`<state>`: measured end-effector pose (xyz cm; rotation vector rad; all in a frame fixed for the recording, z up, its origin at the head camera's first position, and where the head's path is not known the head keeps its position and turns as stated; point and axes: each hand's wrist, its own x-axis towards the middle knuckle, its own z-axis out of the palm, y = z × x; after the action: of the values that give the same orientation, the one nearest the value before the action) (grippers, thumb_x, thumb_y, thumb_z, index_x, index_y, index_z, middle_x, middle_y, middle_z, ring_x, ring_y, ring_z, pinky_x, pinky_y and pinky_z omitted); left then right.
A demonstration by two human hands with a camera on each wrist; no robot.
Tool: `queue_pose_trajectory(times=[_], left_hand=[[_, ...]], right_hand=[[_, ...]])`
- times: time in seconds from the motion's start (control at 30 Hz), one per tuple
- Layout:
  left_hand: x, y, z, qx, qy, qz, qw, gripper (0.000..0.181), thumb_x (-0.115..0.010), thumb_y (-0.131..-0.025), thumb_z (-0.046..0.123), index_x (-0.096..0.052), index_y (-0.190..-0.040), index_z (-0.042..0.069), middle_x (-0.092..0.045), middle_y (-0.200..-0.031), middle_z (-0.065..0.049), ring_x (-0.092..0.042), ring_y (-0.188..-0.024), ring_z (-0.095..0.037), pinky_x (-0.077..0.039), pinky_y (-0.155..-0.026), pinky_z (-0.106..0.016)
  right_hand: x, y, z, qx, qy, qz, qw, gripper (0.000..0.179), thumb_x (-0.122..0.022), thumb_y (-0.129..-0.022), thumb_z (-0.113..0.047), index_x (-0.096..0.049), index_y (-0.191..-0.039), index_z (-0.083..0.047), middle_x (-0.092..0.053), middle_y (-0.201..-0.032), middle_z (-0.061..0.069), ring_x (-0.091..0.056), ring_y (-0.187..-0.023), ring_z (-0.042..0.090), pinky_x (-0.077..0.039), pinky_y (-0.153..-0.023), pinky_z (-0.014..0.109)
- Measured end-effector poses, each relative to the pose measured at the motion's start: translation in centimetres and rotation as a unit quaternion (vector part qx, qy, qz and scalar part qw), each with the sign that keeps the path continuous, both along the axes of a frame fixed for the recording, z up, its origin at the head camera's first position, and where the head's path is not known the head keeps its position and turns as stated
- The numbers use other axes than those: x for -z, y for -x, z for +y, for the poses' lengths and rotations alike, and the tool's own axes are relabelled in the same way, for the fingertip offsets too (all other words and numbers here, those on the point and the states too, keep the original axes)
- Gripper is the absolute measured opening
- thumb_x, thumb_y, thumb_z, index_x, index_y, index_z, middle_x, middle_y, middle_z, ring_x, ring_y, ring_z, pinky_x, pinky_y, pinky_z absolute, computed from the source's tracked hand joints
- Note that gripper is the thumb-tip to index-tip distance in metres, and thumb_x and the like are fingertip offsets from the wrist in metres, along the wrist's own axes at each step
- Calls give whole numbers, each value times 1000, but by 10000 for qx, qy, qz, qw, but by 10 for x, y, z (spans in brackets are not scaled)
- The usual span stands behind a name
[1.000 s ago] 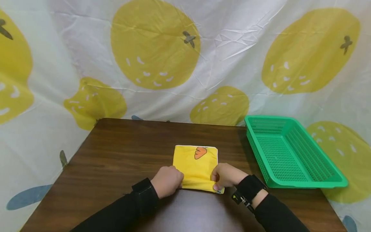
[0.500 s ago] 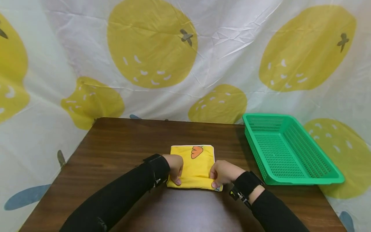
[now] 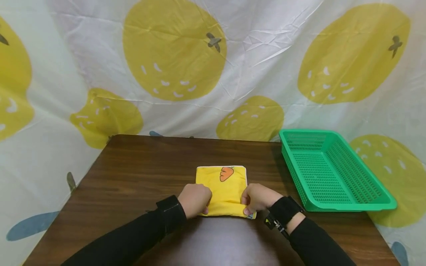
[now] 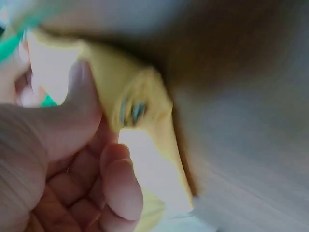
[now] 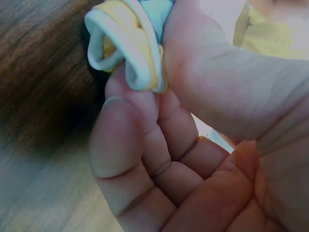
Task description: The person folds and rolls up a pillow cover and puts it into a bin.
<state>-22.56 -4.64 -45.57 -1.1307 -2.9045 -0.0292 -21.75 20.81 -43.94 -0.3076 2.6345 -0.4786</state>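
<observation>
A folded yellow cloth (image 3: 223,190) with white edging and a printed orange carrot lies on the table, its near edge turned over into a thick strip. My left hand (image 3: 195,200) pinches that strip at its left end. In the left wrist view, the thumb presses on the cloth (image 4: 161,113) and the other fingers curl beneath. My right hand (image 3: 261,198) pinches the strip's right end between thumb and curled fingers. The right wrist view shows the layered white trim (image 5: 137,72) of this corner at the fingertips. Both hands partly cover the cloth's sides.
A green perforated plastic basket (image 3: 352,207) stands on the table to the right of my right hand. The dark wooden table (image 3: 149,162) extends around the cloth. Behind it hangs a white curtain (image 3: 259,66) printed with yellow fruit.
My left hand came over the cloth's near left corner with its thumb showing, then turned back and lowered at the left end. The right hand keeps its pinch. The view shifted slightly.
</observation>
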Motion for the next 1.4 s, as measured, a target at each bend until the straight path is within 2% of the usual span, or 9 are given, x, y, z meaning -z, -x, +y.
queue_pose_trajectory(times=[0.1, 0.2, 0.43, 0.6, 0.73, 0.87, 1.0, 1.2, 1.4], left_hand=[[6, -23, -2, 335, -27, 1148, 9928, 22, -86, -85, 17, -72, -68, 15, -57, -61, 5, -50, -60, -12, -41, -54, -27], [10, -36, -2, 389, 103, 1603, 9863, 14, -87, -84, 20, -79, -75, 13, -67, -68, 0, -58, -65, -15, -43, -54, -28], [14, -33, -3, 187, -113, 1098, 9937, 15, -85, -86, 17, -78, -74, 10, -60, -61, 2, -47, -59, -12, -41, -54, -28], [16, -34, -3, 191, -95, 997, 9948, 13, -82, -89, 15, -80, -77, 10, -60, -61, 2, -46, -59, -11, -41, -54, -27], [18, -34, -4, 118, 53, 949, 9954, 13, -82, -91, 16, -80, -79, 10, -61, -63, 2, -46, -59, -11, -42, -55, -27], [17, -33, -5, 72, -14, 912, 9958, 14, -82, -91, 17, -79, -79, 10, -62, -63, 2, -47, -58, -11, -43, -55, -28], [16, -35, -6, 74, -251, 884, 9957, 15, -83, -90, 16, -74, -80, 11, -63, -64, 1, -52, -57, -11, -44, -54, -28], [13, -30, -6, 136, -277, 756, 9967, 14, -79, -93, 14, -76, -80, 11, -63, -63, 1, -48, -57, -10, -44, -54, -29], [15, -14, -11, -196, -456, -186, 9986, 18, -82, -93, 24, -76, -82, 12, -57, -65, 4, -48, -61, -13, -44, -59, -30]], right_hand=[[-1, 2, 2, -94, 2, 65, 9999, 22, -94, -78, -13, -72, -76, -16, -58, -73, -3, -55, -70, 16, -44, -67, 28], [-1, 2, 4, -87, 15, 80, 9999, 22, -94, -79, -13, -72, -76, -16, -58, -72, -3, -55, -70, 16, -44, -66, 28], [5, -2, 8, -21, 292, 157, 9994, 23, -95, -77, -13, -72, -79, -16, -61, -74, -1, -56, -71, 17, -45, -67, 29], [10, -16, 11, 107, 250, 1224, 9921, 34, -99, -71, -20, -66, -78, -19, -59, -73, -4, -53, -69, 15, -43, -66, 31], [15, -37, 6, -278, -62, 2542, 9667, 32, -97, -69, -24, -65, -70, -21, -59, -66, -10, -50, -62, 8, -43, -60, 28], [22, -55, -2, -981, -631, 3869, 9147, 31, -96, -70, -23, -65, -69, -19, -58, -62, -8, -51, -58, 7, -45, -56, 27], [28, -65, -6, -1227, -980, 4312, 8885, 35, -98, -67, -27, -65, -71, -18, -57, -63, -5, -55, -61, 13, -47, -59, 28], [30, -63, -8, -1043, -985, 4112, 9002, 32, -99, -67, -25, -69, -74, -15, -54, -72, -2, -58, -65, 16, -49, -59, 30], [25, -58, -11, -1078, -1004, 3810, 9127, 25, -97, -72, -21, -73, -74, -13, -57, -71, -1, -57, -65, 17, -49, -59, 32]])
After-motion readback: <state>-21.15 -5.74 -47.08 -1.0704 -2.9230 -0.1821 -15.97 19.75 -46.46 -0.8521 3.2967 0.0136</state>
